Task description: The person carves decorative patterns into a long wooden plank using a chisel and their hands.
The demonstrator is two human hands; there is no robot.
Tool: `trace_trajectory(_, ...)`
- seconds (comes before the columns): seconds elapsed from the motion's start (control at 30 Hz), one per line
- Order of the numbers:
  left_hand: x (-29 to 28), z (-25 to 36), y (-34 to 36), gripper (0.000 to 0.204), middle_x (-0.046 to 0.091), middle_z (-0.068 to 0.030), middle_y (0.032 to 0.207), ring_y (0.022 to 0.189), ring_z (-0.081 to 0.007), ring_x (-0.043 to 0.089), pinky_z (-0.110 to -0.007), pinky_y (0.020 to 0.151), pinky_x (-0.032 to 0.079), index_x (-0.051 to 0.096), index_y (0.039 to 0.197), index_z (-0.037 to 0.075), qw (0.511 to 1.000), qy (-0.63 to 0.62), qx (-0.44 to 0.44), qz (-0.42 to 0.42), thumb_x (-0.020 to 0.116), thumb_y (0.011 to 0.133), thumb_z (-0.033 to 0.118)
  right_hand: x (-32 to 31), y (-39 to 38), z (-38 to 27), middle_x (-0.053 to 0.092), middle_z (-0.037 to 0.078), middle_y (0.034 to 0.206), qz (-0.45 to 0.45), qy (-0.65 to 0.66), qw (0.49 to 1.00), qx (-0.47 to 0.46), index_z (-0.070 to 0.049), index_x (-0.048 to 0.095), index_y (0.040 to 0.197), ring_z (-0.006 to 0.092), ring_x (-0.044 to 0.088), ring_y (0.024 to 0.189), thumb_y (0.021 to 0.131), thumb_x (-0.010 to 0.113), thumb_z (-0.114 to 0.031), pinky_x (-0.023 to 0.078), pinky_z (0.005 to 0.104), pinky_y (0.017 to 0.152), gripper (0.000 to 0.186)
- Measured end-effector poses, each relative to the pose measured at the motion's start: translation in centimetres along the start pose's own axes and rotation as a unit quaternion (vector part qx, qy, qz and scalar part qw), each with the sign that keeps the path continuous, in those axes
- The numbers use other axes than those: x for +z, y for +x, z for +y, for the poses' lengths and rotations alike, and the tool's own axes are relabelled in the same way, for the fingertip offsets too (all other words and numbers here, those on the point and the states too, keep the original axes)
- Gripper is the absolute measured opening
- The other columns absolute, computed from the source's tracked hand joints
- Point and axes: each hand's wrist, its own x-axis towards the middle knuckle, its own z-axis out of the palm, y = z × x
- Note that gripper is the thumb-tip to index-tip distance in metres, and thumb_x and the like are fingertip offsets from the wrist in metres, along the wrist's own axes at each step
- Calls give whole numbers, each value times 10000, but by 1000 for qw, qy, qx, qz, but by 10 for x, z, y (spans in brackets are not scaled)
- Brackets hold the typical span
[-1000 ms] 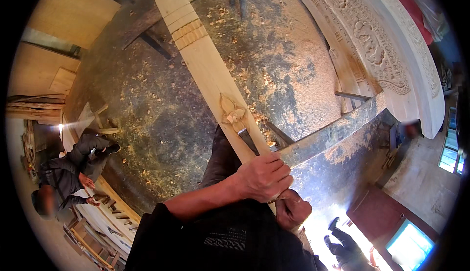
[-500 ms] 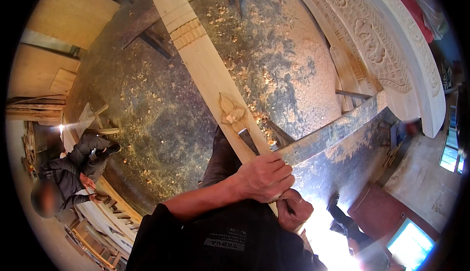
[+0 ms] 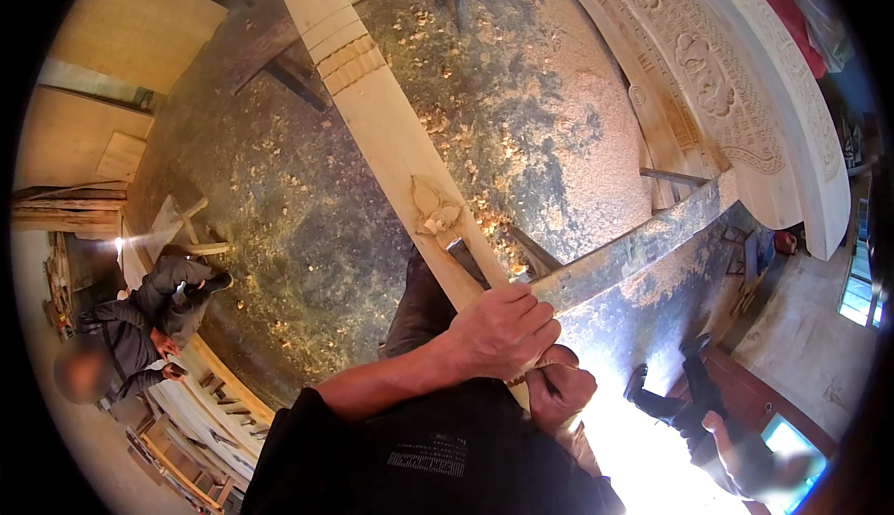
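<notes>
A long pale wooden board (image 3: 391, 138) runs from the top of the view down to my body. On it is a carved flower (image 3: 433, 210) in relief, and a chisel (image 3: 466, 262) lies slanted with its wide blade tip against the flower's lower edge. My left hand (image 3: 506, 331) is closed round the chisel's lower part, low over the board. Just behind it, my right hand (image 3: 562, 392) is closed at the handle end, its grip partly hidden. A carved band (image 3: 352, 63) crosses the board farther up.
A worn wooden beam (image 3: 643, 245) supports the board at right. Large carved panels (image 3: 717, 77) stand at far right. Wood shavings (image 3: 494, 226) litter the floor. One person (image 3: 140, 324) sits at left by a long workpiece; another person (image 3: 708, 422) is at lower right, near bright light.
The chisel and my hands have barely shifted. At lower right the other person has come further into view, legs and a hand now showing. The seated person's hands have moved slightly.
</notes>
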Motion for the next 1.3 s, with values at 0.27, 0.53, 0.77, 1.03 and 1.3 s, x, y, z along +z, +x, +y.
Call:
trace_trajectory(0.27,-2,-1,3,262,481,-32,749,692,-215,581,-353,711,484,545,753,112,997,-15,-43,66,756,802,260,2,14,-5,703,171,753,10,-21,999,-41,-24,732,820,319,709,629,783,720,112,525,353,578,141)
trace_trajectory(0.53,-5,0,0,166,480,-42,773,711,-214,551,-359,726,445,561,789,93,997,-49,-2,62,669,780,219,-7,0,-19,676,168,743,-11,-97,995,-12,-33,739,862,322,683,590,782,750,108,492,361,540,163)
trace_trajectory(0.77,-3,0,0,301,475,-25,750,691,-197,566,-349,687,435,558,756,113,997,-34,-10,66,733,823,348,-1,-3,-14,648,170,683,-5,-88,996,2,-14,731,795,298,668,560,783,763,100,476,354,528,119)
trace_trajectory(1.03,-6,0,0,411,449,-1,720,648,-181,545,-345,625,390,535,713,140,996,-33,-30,74,803,835,426,5,-1,-13,645,137,689,24,-69,997,-39,-65,710,781,313,634,527,770,777,33,456,396,482,120)
trace_trajectory(1.3,-5,5,0,410,449,-6,730,663,-184,542,-350,614,376,532,714,144,994,-30,-50,89,816,810,425,10,-8,-3,657,110,709,26,-94,994,-55,-112,705,809,338,627,532,761,777,-52,451,424,464,105)
